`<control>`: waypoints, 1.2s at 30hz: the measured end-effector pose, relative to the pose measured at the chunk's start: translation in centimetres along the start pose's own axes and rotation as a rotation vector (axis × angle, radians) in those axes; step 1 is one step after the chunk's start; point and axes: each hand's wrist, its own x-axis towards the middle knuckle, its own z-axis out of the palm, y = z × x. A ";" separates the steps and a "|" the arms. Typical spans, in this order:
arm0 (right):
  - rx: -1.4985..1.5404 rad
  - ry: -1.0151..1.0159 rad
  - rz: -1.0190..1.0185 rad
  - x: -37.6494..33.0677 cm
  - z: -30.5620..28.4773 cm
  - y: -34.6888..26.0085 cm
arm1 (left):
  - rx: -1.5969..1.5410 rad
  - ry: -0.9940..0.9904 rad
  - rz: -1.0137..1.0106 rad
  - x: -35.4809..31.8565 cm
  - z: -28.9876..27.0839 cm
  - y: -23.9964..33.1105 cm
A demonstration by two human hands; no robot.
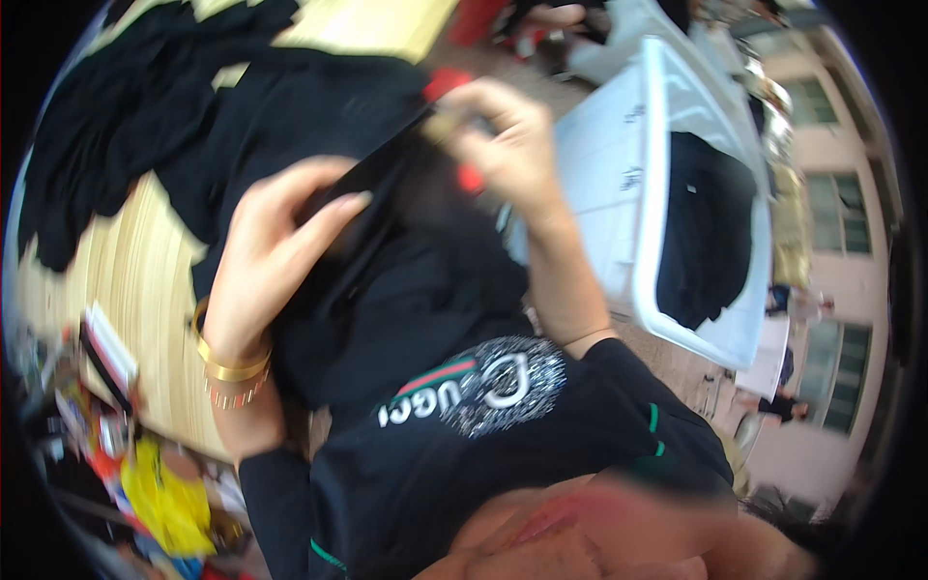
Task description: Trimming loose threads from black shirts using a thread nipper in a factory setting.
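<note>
Near the table (159, 338), the left hand (259, 251) pinches black cloth (379, 184), the right hand (510, 145) a blurred red object (446, 84).

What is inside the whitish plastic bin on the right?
Bunched black cloth with a small pale mark lies inside the bin. Whatever may be beneath that cloth is covered and can't be seen.
</note>
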 end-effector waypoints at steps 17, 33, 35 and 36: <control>-0.131 -0.235 -0.283 -0.5 0.1 -1.3 | -0.231 -0.047 -0.006 0.4 -1.3 -1.1; -0.089 -0.253 -0.344 -1.2 1.9 -1.0 | -0.185 -0.113 -0.036 -1.1 -1.5 -0.4; -0.057 -0.209 -0.293 -1.3 0.7 -1.1 | 0.181 -0.236 -0.057 -1.8 -1.3 0.9; -0.048 -0.180 -0.274 -1.2 0.1 -1.0 | 0.512 -0.258 0.114 -2.5 -1.1 1.6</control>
